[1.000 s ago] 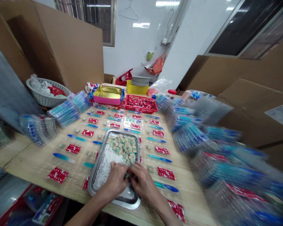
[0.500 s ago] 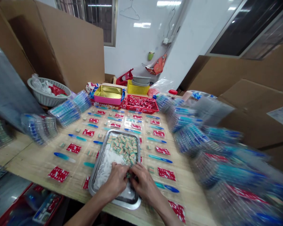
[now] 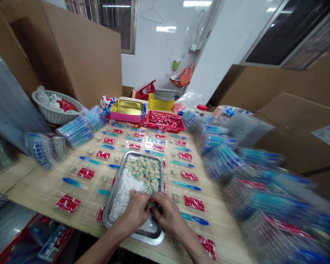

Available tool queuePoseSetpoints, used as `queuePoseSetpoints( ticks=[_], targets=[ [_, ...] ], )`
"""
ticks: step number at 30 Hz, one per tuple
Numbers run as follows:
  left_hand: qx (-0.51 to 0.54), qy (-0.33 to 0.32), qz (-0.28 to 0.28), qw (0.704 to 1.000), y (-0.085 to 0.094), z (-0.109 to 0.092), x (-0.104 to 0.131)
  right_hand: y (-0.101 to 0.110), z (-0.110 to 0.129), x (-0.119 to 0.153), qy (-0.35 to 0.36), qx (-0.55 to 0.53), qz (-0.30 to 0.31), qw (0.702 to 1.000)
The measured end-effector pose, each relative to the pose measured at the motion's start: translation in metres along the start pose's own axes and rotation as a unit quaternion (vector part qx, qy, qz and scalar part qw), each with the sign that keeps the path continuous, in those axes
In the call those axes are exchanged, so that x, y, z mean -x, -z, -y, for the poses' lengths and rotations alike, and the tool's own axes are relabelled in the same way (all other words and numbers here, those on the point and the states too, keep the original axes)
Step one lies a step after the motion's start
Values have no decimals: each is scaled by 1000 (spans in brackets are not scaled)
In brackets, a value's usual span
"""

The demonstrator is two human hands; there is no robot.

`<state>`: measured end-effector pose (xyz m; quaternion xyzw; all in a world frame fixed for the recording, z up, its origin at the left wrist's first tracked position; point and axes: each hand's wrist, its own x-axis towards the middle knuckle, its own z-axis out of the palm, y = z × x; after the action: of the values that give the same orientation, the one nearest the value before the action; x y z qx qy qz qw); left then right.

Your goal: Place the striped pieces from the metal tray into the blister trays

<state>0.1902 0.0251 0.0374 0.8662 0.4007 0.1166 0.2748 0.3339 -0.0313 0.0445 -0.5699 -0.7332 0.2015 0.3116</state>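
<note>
A metal tray lies near the table's front edge. In its upper part is a heap of small striped green and beige pieces, with white powder on the left side. My left hand and my right hand meet over the tray's lower half, fingers bent and closed together. Between their fingertips a small greenish piece shows in part. Around the tray, clear plastic packs hold red packets, blue pens and single striped pieces.
Stacks of filled clear packs line the right side, others the left. At the back stand a pink tin, a red basket of packets and a yellow basket. A grey basket is at the left.
My right hand's fingers have shifted slightly over the small piece between my fingertips. The tray and the packs have not moved.
</note>
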Motion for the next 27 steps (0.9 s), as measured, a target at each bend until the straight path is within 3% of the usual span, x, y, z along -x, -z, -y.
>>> queuePoseSetpoints(
  ticks=[18, 27],
  targets=[
    [-17, 10, -7, 1000, -1, -4, 1, -1, -5, -5, 87, 98, 20, 991],
    [8, 8, -27, 1000, 1, -2, 7, 9, -1, -13, 82, 107, 63, 989]
  ],
)
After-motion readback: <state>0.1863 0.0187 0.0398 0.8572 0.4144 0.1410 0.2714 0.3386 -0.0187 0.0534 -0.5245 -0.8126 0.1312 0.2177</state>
